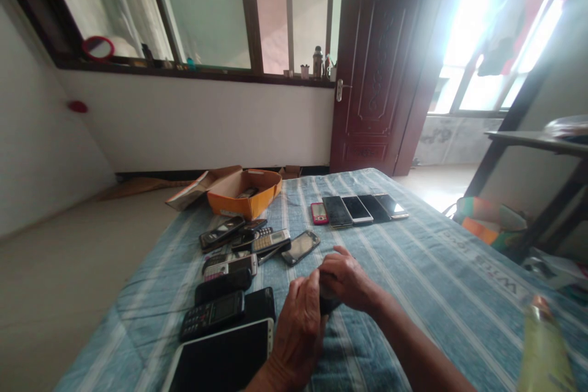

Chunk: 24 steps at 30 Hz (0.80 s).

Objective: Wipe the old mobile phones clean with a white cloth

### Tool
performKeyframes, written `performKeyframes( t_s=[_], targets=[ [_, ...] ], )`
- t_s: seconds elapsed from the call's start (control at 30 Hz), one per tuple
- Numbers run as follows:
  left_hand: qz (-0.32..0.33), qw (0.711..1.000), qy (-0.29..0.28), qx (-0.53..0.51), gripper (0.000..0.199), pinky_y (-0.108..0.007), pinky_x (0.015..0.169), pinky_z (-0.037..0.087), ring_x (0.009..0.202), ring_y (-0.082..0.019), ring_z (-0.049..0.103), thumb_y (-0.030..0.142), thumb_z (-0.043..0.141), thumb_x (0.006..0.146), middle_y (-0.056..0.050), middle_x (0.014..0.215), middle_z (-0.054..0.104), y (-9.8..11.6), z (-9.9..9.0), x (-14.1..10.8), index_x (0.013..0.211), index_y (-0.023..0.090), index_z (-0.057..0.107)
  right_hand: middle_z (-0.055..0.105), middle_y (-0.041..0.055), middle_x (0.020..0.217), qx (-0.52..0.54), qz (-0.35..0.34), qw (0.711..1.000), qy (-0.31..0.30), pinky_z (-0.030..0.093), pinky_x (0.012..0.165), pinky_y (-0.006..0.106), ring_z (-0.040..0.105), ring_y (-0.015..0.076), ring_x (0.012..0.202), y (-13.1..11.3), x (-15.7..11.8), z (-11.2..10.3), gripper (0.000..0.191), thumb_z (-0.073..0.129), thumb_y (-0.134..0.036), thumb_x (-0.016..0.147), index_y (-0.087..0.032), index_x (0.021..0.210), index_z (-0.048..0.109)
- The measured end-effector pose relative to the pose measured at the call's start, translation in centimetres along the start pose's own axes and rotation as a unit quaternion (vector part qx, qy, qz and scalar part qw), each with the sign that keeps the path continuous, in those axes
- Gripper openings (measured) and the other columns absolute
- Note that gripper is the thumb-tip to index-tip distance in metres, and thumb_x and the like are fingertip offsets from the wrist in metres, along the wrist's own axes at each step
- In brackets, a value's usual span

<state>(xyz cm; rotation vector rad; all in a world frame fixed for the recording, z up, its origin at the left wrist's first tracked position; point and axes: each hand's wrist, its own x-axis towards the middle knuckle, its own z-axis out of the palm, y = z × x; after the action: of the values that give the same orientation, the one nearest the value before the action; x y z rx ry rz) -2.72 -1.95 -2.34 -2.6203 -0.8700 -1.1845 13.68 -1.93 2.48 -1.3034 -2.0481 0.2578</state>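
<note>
My left hand (298,324) and my right hand (344,278) meet over the bedding, both closed around a dark mobile phone (328,305). Fingers cover most of that phone, so its details stay hidden. Left of my hands lies a loose pile of old phones, among them a silver keypad phone (272,241) and a black keypad phone (212,315). A scuffed touchscreen phone (301,247) rests just beyond my fingers. Near my left wrist is a white-framed tablet (223,358). Farther off, a small red phone (318,214) begins a row of flat smartphones (357,210).
An open orange cardboard box (245,202) with a phone inside stands at the bed's far left. Blue striped bedding (441,294) covers the bed. A yellowish bottle-like object (546,349) is at lower right. Behind are a dark red door (372,73) and a window ledge.
</note>
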Motion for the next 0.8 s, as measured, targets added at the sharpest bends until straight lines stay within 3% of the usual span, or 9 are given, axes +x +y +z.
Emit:
performKeyframes(
  t_s=[0.8],
  targets=[
    [0.029,0.999,0.020,0.036,0.051,-0.042,0.088,0.054,0.101,-0.026,0.058,0.009,0.040,0.084,-0.016,0.109,0.059,-0.1,-0.2,0.3,0.134,0.006,0.034,0.060,-0.0018,0.071,-0.079,0.112,0.989,0.054,0.023,0.105,0.039,0.056,0.0131,0.074,-0.6,0.0,1.2,0.023,0.048,-0.018,0.089,-0.019,0.066,0.054]
  ],
)
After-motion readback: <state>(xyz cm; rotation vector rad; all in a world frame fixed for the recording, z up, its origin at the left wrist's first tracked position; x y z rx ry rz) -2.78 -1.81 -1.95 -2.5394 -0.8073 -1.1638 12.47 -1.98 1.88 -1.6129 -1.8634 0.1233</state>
